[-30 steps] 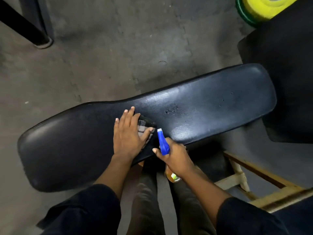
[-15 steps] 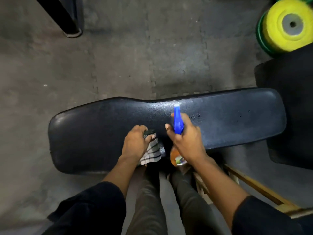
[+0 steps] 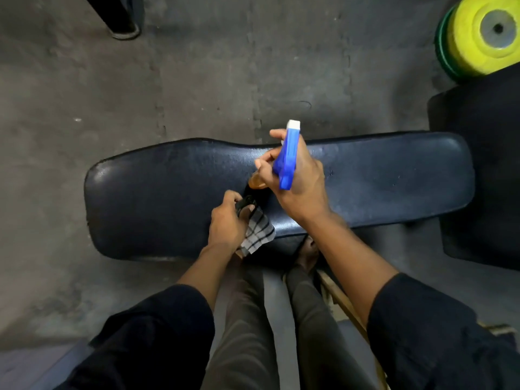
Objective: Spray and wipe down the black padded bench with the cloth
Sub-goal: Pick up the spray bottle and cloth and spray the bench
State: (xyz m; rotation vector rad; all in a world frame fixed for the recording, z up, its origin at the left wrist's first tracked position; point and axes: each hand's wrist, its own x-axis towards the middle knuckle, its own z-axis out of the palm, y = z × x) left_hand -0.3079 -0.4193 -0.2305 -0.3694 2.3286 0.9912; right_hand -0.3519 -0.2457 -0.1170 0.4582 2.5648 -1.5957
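The black padded bench [image 3: 157,192] lies across the middle of the view, long side left to right. My right hand [image 3: 298,181] is raised over its centre and grips a spray bottle [image 3: 288,159] with a blue trigger head and white nozzle; the amber body shows just below the fingers. The nozzle points away from me toward the bench's far edge. My left hand [image 3: 228,223] is closed around a bunched checked cloth [image 3: 257,233] over the near edge of the pad, a corner of it hanging down.
Grey rubber floor surrounds the bench. A yellow and green weight plate [image 3: 484,35] lies at the top right beside another black pad [image 3: 484,170]. A black post foot [image 3: 121,21] stands at the top left. A wooden frame [image 3: 346,302] sits by my right leg.
My right hand has lifted the spray bottle up and forward over the bench centre. My left hand went from pressing the cloth flat to bunching it at the near edge.
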